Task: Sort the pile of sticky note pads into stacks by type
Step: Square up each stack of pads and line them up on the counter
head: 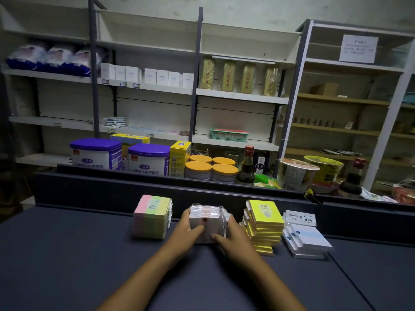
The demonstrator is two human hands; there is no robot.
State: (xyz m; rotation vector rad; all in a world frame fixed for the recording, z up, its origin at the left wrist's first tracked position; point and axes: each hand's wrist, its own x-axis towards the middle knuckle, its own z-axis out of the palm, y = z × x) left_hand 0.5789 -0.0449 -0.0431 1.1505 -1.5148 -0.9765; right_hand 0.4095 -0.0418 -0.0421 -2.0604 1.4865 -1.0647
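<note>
Four stacks of sticky note pads stand in a row on the dark table (67, 254). A pink-green-yellow stack (152, 217) is at the left. In the middle is a stack of white wrapped pads (207, 217). My left hand (185, 230) grips its left side and my right hand (232, 236) grips its right side, thumbs on the front face. To the right rises a leaning yellow stack (265, 223). A low stack of white-and-blue pads (307, 240) lies at the far right.
A raised dark ledge (112, 189) runs behind the stacks. Beyond it stand milk powder tins (96, 156), jars with orange lids (211, 168), sauce bottles (247, 167) and cup noodles (296, 173). Store shelves fill the back wall.
</note>
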